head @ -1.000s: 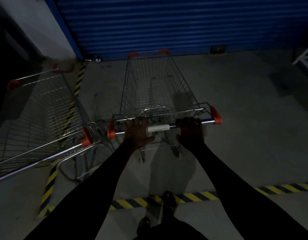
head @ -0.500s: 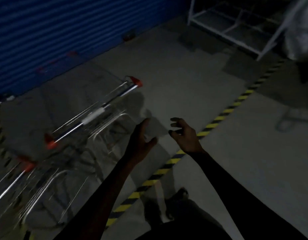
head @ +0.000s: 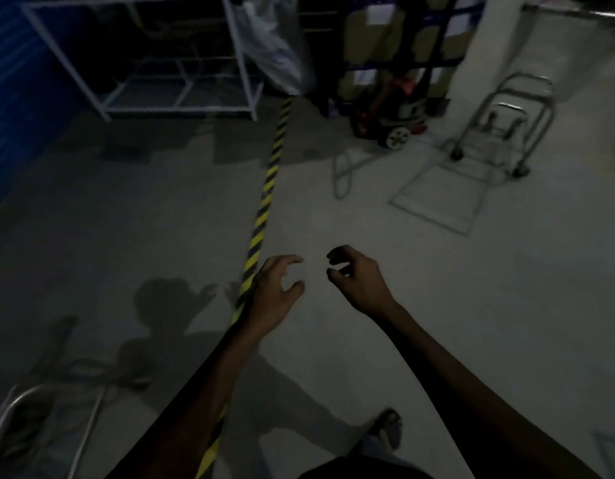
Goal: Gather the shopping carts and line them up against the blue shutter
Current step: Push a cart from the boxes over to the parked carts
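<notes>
Both hands hang free over the grey floor, holding nothing. My left hand has loosely spread fingers above the yellow-black floor stripe. My right hand is beside it with loosely curled fingers. A strip of the blue shutter shows at the far left edge. A corner of a metal cart frame sits at the bottom left, blurred. Another wire cart stands far right near a white pillar.
A white metal shelf frame stands at the back left beside the shutter. Stacked boxes on a dark rack and a red wheeled machine fill the back middle. A cable loop lies on the floor. My foot is at the bottom.
Both hands have let go of the cart handle they gripped one second ago. The view has swung right, away from the shutter and the parked carts, toward the shelf and far cart.
</notes>
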The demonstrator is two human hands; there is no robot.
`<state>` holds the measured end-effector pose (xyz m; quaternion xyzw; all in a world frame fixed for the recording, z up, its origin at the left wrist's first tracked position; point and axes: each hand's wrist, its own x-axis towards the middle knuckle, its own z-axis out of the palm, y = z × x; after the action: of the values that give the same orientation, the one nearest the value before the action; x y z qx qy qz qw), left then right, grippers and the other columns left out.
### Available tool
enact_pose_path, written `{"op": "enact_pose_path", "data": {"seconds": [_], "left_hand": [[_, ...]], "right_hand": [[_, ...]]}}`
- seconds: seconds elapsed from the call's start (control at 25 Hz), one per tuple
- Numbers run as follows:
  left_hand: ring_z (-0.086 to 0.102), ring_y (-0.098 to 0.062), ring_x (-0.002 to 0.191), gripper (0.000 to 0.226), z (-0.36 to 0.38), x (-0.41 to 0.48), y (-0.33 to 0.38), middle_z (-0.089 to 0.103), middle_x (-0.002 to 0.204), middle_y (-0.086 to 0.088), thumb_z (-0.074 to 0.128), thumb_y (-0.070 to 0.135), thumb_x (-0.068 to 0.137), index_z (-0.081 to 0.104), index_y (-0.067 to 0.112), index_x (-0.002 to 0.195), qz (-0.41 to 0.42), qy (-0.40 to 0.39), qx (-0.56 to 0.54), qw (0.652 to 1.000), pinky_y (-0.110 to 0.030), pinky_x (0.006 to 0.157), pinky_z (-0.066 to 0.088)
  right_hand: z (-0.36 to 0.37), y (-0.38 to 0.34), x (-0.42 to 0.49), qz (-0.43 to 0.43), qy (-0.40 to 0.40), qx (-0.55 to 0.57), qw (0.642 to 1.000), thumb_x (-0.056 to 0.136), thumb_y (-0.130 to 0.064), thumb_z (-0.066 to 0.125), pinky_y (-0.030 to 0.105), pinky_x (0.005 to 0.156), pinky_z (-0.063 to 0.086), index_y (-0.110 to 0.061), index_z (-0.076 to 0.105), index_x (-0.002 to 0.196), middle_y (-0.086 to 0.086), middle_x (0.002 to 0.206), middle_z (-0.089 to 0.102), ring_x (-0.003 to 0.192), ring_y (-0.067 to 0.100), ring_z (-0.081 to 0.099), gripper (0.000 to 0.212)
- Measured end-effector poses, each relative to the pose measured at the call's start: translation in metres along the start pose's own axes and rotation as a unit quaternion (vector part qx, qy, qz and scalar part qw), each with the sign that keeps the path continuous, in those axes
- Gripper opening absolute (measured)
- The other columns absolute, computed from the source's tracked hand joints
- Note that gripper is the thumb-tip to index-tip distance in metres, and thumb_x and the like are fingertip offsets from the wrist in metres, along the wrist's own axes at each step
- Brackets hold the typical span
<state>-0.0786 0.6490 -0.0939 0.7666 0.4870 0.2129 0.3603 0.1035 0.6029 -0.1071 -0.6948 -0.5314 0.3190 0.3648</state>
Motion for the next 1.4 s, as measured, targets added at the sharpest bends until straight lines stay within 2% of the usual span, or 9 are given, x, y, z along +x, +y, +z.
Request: {"op": "enact_pose_path", "data": {"seconds": [0.08,0.24,0.4,0.56,0.72,0.88,1.04,1.2,1.4], "left_hand": [[0.051,-0.014,0.107,0.038,0.058,0.044,0.05,0.05,0.128,0.004,0.061,0.019,0.089,0.053,0.029,0.124,0.023,-0.03,-0.005,0.999,-0.027,0.085,0.043],[0.052,-0.016,0.111,0.043,0.149,0.11,0.144,0.049,0.129,0.002,0.063,0.017,0.087,0.052,0.027,0.127,0.07,-0.107,-0.005,0.992,-0.026,0.089,0.041],[0.051,-0.018,0.115,0.048,0.213,0.181,0.199,0.049,0.131,0.0,0.065,0.018,0.086,0.05,0.026,0.13,0.117,-0.148,0.02,0.982,-0.026,0.093,0.041],[0.048,-0.022,0.119,0.057,0.28,0.276,0.236,0.045,0.136,-0.004,0.064,0.021,0.087,0.041,0.027,0.139,0.145,-0.183,0.036,0.972,-0.034,0.098,0.042],[0.041,-0.027,0.126,0.07,0.348,0.407,0.274,0.038,0.143,-0.008,0.063,0.03,0.086,0.026,0.029,0.146,0.178,-0.201,0.081,0.96,-0.043,0.102,0.04],[0.03,-0.03,0.135,0.082,0.396,0.557,0.332,0.024,0.154,-0.006,0.06,0.04,0.085,0.013,0.026,0.15,0.201,-0.198,0.161,0.946,-0.044,0.105,0.035],[0.016,-0.028,0.142,0.088,0.445,0.683,0.393,0.011,0.158,-0.006,0.055,0.047,0.085,0.003,0.025,0.151,0.242,-0.218,0.253,0.911,-0.05,0.11,0.026],[0.008,-0.029,0.144,0.092,0.503,0.798,0.455,0.004,0.159,-0.006,0.055,0.052,0.083,-0.002,0.025,0.151,0.274,-0.22,0.3,0.887,-0.053,0.111,0.02],[0.009,-0.029,0.144,0.095,0.596,0.959,0.526,0.007,0.159,-0.007,0.058,0.051,0.08,0.001,0.024,0.151,0.286,-0.19,0.314,0.885,-0.054,0.111,0.018]], "right_hand": [[-0.072,0.039,0.009,0.013,0.03,-0.021,0.999,0.087,-0.022,0.062,0.03,0.077,0.05,-0.014,0.058,0.117,0.005,0.114,0.063,0.088,0.018,0.061,0.031],[-0.193,0.099,0.025,0.058,0.083,-0.05,0.994,0.084,-0.03,0.06,0.039,0.079,0.053,-0.017,0.058,0.117,0.003,0.114,0.063,0.087,0.02,0.061,0.035],[-0.278,0.154,0.058,0.081,0.133,-0.089,0.984,0.085,-0.031,0.06,0.038,0.078,0.052,-0.021,0.056,0.117,0.0,0.115,0.061,0.09,0.017,0.058,0.034],[-0.349,0.212,0.117,0.109,0.18,-0.134,0.968,0.084,-0.031,0.061,0.038,0.079,0.051,-0.021,0.054,0.119,0.002,0.117,0.059,0.096,0.02,0.057,0.036],[-0.429,0.27,0.217,0.119,0.178,-0.249,0.944,0.082,-0.034,0.059,0.042,0.083,0.048,-0.02,0.047,0.129,0.009,0.126,0.052,0.111,0.031,0.05,0.05],[-0.525,0.31,0.34,0.133,0.192,-0.344,0.909,0.082,-0.038,0.058,0.044,0.089,0.041,-0.02,0.038,0.139,0.01,0.14,0.043,0.119,0.034,0.044,0.063],[-0.617,0.348,0.439,0.168,0.207,-0.374,0.888,0.081,-0.042,0.057,0.048,0.096,0.037,-0.02,0.035,0.141,0.011,0.144,0.039,0.125,0.035,0.041,0.068],[-0.708,0.394,0.529,0.171,0.215,-0.405,0.872,0.079,-0.045,0.061,0.05,0.101,0.035,-0.017,0.035,0.14,0.014,0.146,0.037,0.13,0.035,0.037,0.072],[-0.831,0.477,0.663,0.18,0.216,-0.418,0.864,0.078,-0.046,0.066,0.051,0.104,0.031,-0.017,0.03,0.143,0.017,0.149,0.032,0.132,0.036,0.033,0.079]]}}
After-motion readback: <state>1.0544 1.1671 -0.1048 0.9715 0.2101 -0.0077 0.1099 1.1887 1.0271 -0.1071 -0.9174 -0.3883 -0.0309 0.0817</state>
